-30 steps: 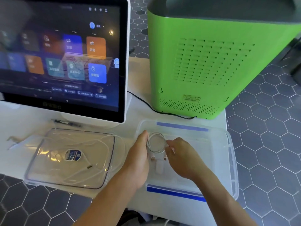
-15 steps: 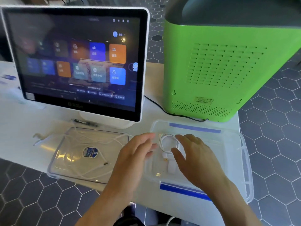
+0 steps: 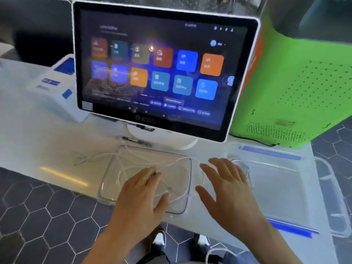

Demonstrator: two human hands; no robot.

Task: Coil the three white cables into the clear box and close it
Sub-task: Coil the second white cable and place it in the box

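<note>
The clear box (image 3: 304,187) with blue side strips sits on the white table at the right. One coiled white cable (image 3: 242,165) lies in its left end, partly behind my right hand (image 3: 226,189). The clear lid (image 3: 114,168) lies flat to the left, in front of the monitor. Loose white cables (image 3: 133,159) trail over and beside the lid. My left hand (image 3: 141,193) hovers over the lid, palm down, fingers spread, holding nothing. My right hand is open with fingers apart, between lid and box.
A touchscreen monitor (image 3: 158,69) stands right behind the lid. A tall green machine (image 3: 297,88) with a black cord stands behind the box. A pen (image 3: 137,140) lies at the monitor's foot. The table's front edge runs just below the lid, with grey hexagon floor tiles beyond.
Both hands let go of the coiled cable, left it in the box and moved left toward the lid. The camera view has swung left too.
</note>
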